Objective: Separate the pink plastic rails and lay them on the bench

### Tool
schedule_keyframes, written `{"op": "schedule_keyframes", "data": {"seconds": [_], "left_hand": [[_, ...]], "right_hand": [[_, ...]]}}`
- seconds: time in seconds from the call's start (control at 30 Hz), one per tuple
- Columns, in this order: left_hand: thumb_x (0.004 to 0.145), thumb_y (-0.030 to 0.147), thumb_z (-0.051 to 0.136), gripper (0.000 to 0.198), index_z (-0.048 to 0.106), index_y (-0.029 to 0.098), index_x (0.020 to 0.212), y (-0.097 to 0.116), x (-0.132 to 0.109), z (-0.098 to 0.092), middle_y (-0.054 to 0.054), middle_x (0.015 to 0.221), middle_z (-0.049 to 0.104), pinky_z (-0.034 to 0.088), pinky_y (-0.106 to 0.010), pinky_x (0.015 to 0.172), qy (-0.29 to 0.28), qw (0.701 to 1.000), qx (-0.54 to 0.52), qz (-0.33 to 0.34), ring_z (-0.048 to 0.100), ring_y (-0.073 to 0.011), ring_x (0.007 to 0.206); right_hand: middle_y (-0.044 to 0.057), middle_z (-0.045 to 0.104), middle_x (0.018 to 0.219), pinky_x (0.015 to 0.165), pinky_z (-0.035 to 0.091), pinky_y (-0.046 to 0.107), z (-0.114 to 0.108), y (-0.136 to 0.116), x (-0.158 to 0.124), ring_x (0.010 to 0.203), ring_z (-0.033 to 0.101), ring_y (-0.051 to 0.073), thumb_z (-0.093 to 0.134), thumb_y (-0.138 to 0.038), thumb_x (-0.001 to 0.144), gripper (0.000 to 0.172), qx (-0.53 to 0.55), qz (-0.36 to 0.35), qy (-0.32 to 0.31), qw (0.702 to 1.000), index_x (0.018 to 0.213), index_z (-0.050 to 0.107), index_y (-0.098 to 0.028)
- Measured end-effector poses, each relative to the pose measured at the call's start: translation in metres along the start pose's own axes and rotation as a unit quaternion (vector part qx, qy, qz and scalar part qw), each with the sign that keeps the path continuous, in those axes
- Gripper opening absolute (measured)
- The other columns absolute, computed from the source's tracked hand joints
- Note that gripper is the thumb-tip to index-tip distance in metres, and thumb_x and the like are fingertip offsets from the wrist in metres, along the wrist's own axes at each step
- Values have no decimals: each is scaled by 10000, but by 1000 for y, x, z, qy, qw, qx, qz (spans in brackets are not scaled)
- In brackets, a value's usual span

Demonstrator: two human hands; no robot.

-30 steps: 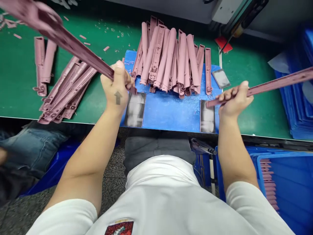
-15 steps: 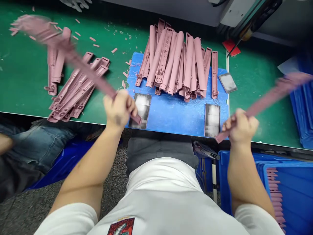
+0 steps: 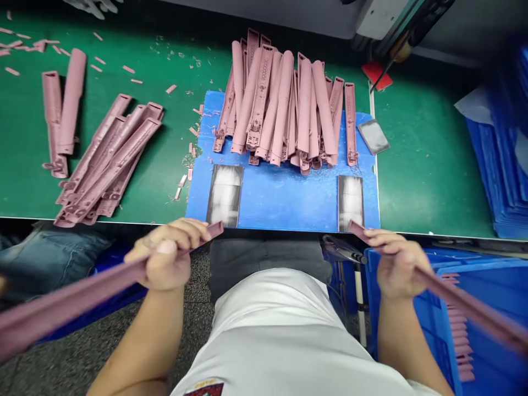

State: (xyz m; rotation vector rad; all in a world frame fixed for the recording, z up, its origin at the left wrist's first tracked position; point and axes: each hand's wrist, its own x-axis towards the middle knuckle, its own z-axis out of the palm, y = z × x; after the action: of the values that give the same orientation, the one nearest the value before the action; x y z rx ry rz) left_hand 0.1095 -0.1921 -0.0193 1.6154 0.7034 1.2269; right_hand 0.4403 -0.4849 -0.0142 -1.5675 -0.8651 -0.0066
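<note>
My left hand [image 3: 167, 253] is closed around a long pink plastic casing [image 3: 94, 289], whose far end runs out at the left edge. A second pink plastic casing [image 3: 470, 302] is gripped in my right hand [image 3: 402, 261] and slopes down past the right edge. The near tips of both casings are by the table's front edge, close to two dark-edged pads with worn whitish faces: the left pad [image 3: 225, 190] and the right pad [image 3: 351, 201]. Behind these pads, a heap of similar pink casings [image 3: 284, 104] lies on a blue sheet [image 3: 284, 192].
More pink casings [image 3: 111, 165] lie on the green table [image 3: 25, 137] at left, among small pink scraps [image 3: 128, 69]. Stacked blue trays [image 3: 495, 159] stand at right. Below the edge is a blue bin [image 3: 499, 319] with pink parts. A co-worker's leg [image 3: 53, 253] shows at left.
Both hands have swung the casings from pointing up and outward over the table to pointing down and outward below its edge. My left hand has moved left and lower.
</note>
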Motion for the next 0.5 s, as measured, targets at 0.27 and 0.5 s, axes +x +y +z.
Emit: {"op": "schedule_keyframes", "data": {"seconds": [0.27, 0.5], "left_hand": [[1067, 552, 704, 643, 399, 246, 590, -36, 117, 75, 21, 501, 354, 352, -329, 393, 14, 998, -32, 48, 382, -116, 378], [1033, 460, 795, 255, 736, 251, 900, -23, -20, 13, -76, 894, 787, 753, -615, 987, -76, 971, 152, 167, 867, -349, 975]], "right_hand": [[-1, 549, 620, 639, 692, 468, 72, 34, 134, 577, 644, 248, 540, -763, 1111, 515, -58, 83, 66, 993, 792, 485, -363], [108, 904, 1264, 1153, 721, 619, 20, 5, -9, 1311, 876, 370, 672, -387, 1164, 221, -127, -62, -62, 988, 1092, 851, -280]]}}
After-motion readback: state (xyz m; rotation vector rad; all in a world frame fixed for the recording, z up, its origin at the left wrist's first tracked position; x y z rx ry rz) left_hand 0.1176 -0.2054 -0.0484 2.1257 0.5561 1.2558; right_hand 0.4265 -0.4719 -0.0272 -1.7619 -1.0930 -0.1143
